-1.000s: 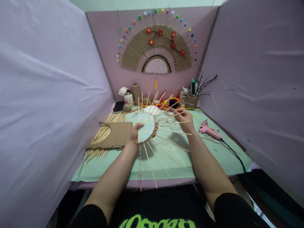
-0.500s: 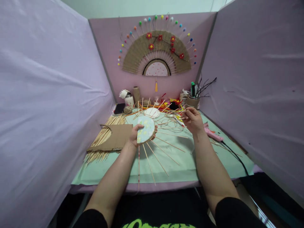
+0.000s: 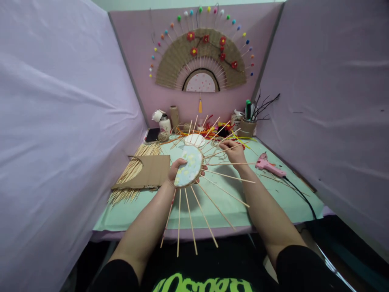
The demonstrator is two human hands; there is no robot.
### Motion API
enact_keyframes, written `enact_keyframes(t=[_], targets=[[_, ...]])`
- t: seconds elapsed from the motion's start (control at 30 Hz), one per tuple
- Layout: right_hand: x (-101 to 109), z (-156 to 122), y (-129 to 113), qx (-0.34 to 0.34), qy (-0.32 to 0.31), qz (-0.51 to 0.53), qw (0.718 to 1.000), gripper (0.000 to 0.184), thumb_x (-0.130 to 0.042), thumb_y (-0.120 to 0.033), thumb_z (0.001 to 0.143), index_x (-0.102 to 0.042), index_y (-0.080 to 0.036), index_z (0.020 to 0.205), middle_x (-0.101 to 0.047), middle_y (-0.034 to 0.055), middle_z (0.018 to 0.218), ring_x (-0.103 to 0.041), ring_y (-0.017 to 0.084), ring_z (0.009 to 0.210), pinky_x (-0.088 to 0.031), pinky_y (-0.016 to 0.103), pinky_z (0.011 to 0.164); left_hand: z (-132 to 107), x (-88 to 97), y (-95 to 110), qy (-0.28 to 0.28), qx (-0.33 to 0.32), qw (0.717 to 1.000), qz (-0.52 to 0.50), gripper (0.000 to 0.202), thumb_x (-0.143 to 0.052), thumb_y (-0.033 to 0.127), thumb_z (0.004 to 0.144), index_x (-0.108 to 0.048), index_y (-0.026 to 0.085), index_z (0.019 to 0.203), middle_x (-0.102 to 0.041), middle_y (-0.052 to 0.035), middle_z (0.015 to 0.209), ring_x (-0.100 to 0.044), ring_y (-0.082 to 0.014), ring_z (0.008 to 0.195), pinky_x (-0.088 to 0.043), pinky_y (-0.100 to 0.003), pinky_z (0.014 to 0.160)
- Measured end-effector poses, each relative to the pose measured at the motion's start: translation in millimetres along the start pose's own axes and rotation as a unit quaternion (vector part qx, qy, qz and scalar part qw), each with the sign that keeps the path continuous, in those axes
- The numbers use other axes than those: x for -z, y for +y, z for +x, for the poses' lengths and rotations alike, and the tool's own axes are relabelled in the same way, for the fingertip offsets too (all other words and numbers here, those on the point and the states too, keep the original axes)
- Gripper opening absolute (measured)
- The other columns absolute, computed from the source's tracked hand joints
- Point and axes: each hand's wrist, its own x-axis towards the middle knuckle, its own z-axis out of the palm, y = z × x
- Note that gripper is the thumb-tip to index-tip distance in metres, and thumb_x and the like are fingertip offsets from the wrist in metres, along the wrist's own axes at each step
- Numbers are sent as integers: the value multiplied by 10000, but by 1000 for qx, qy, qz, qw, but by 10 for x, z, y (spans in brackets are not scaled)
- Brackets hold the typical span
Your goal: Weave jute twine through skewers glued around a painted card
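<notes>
My left hand [image 3: 175,172] grips a patterned half-round card [image 3: 190,165] from which several thin wooden sticks [image 3: 206,198] fan out all round. It holds the piece tilted above the green table mat [image 3: 261,194]. My right hand [image 3: 232,151] is closed in a pinch among the sticks on the piece's far right side, on a thin strand of twine that I can barely make out. A white round disc [image 3: 194,140] lies on the mat just behind the piece.
A cardboard piece [image 3: 148,173] lies over a row of sticks at the left. A pink glue gun [image 3: 269,165] with a black cord lies at the right. Jars, twine spools and a pen cup [image 3: 246,127] line the back. A finished fan [image 3: 200,61] hangs on the wall.
The stick piece has turned and dropped a little, so its lower sticks now reach past the table's front edge. My right hand moved down and slightly left among the sticks.
</notes>
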Motion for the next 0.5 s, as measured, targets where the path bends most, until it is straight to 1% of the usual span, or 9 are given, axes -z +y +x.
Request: enact_keyframes(t=[0.07,0.1,0.2,0.3,0.37,0.5], targets=[[-17,-5,-1,8,31,-21,999,210,-646,-366,693,-650,-157,701,-584,-2,619,-472,122,587,-373,264,583,-3,-6,-27,-15,19,1000,-1,749,-432,296,639,-373,59,1347,-634,-246,1103,-663,-303,803,-522,-385,559],[-28,-9,0,12,36,-24,999,219,-639,-376,700,-650,-158,704,-577,-3,616,-464,120,580,-367,260,573,-2,-10,-41,-23,31,999,-2,751,-438,296,631,-382,61,1342,-639,-246,1092,-664,-299,786,-520,-379,547],[-54,-15,9,21,28,-22,999,237,-636,-397,705,-653,-161,715,-574,1,627,-455,119,579,-354,252,554,9,-29,-66,-39,54,998,2,769,-439,310,626,-372,60,1350,-633,-254,1105,-666,-302,768,-514,-372,523],[-60,-14,8,17,39,-17,999,242,-639,-403,700,-651,-161,711,-567,0,623,-449,117,576,-356,249,547,31,-51,-81,-43,64,997,10,772,-418,358,662,-346,57,1369,-605,-261,1159,-668,-306,770,-508,-373,526],[-58,-13,0,11,44,-15,999,249,-639,-406,699,-646,-157,709,-555,-3,610,-439,114,567,-355,249,543,54,-64,-112,-51,81,995,12,761,-408,388,686,-354,49,1365,-595,-264,1174,-664,-327,825,-508,-388,564],[-66,-21,-9,9,40,-12,999,262,-634,-416,705,-637,-154,719,-519,-14,580,-410,104,541,-336,246,523,103,-87,-221,-81,108,991,0,716,-441,380,673,-430,34,1300,-591,-264,1181,-610,-386,1004,-488,-462,731]])
